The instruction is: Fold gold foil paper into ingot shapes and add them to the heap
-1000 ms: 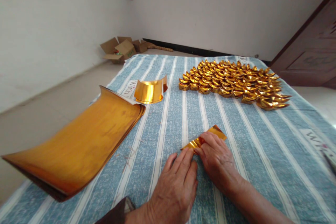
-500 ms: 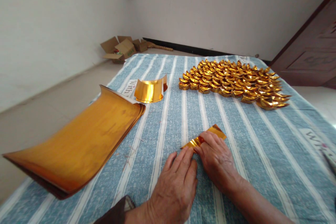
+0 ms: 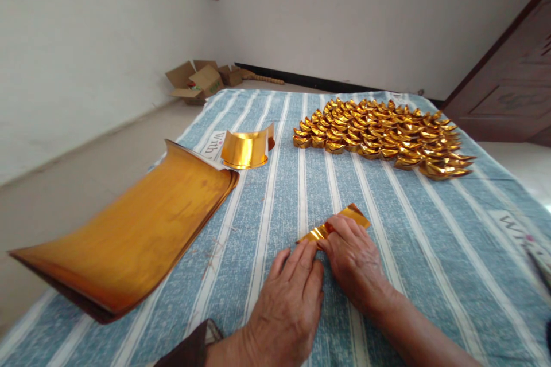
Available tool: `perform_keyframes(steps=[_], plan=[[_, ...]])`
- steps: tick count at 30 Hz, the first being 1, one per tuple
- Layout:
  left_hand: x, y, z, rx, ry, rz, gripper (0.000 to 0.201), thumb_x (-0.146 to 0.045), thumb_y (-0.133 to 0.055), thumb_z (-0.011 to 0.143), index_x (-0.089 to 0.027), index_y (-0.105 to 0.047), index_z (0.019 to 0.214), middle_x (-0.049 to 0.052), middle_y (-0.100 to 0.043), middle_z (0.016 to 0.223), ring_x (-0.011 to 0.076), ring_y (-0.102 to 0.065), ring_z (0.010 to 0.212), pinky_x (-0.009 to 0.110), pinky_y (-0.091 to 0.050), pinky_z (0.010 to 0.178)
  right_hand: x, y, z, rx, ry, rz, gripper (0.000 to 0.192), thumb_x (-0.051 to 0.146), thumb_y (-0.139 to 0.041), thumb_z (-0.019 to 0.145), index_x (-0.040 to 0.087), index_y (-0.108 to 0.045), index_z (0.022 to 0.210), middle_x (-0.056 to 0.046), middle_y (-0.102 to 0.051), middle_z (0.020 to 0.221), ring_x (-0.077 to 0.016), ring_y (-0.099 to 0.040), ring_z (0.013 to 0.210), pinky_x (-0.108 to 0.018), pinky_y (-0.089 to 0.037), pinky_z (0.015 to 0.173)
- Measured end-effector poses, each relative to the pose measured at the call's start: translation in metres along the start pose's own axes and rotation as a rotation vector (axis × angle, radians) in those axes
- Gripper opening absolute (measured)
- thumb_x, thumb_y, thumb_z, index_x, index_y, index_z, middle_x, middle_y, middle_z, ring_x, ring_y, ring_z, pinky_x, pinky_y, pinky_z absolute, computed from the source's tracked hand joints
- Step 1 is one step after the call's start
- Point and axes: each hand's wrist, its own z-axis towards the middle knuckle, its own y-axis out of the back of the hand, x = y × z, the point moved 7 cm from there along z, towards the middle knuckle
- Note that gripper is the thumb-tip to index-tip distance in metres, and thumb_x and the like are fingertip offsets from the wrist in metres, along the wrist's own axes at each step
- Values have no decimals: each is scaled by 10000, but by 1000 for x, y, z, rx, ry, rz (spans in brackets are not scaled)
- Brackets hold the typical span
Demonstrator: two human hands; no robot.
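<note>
A folded strip of gold foil paper [image 3: 344, 219] lies on the blue striped cloth [image 3: 387, 212] in front of me. My left hand [image 3: 288, 304] presses its fingertips on the strip's near left end. My right hand [image 3: 355, 261] lies over the strip's middle and pinches it against the cloth. A thick curled stack of gold sheets [image 3: 133, 235] rests at the left. A small curved pile of cut gold pieces [image 3: 247, 148] stands behind the stack. Many folded gold ingots [image 3: 383, 135] are laid in rows at the far right.
Open cardboard boxes [image 3: 196, 81] sit on the floor by the far wall. A dark wooden door [image 3: 512, 80] stands at the right. The cloth's left edge runs along bare floor [image 3: 86, 172]. A dark object shows at the right edge [image 3: 540, 258].
Both hands stay on the gold strip with almost no movement. The view has shifted very slightly.
</note>
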Motion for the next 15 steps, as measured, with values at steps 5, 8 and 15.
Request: perform_keyframes(steps=[5, 8, 15], plan=[[0, 1, 0, 3, 9, -18, 317, -136, -415, 923, -72, -609, 1165, 197, -596, 1315, 329, -555, 1234, 510, -515, 953, 1, 1, 1, 8, -11, 8, 298, 163, -451, 962, 207, -620, 721, -83, -607, 885, -225, -533, 859, -356, -441, 768], [1, 1, 1, 27, 10, -31, 317, -140, -425, 921, -78, -599, 1179, 191, -589, 1327, 327, -548, 1245, 511, -505, 966, 1, 3, 1, -6, -26, 34, 323, 163, -433, 968, 221, -624, 714, -77, -604, 871, -229, -527, 848, -362, -436, 761], [2, -1, 2, 56, 37, -75, 297, -129, -424, 925, -91, -593, 1167, 181, -597, 1318, 321, -540, 1259, 520, -489, 984, 1, 3, 1, -16, -27, 27, 333, 157, -418, 970, 216, -612, 705, -80, -601, 868, -227, -520, 830, -352, -424, 729]])
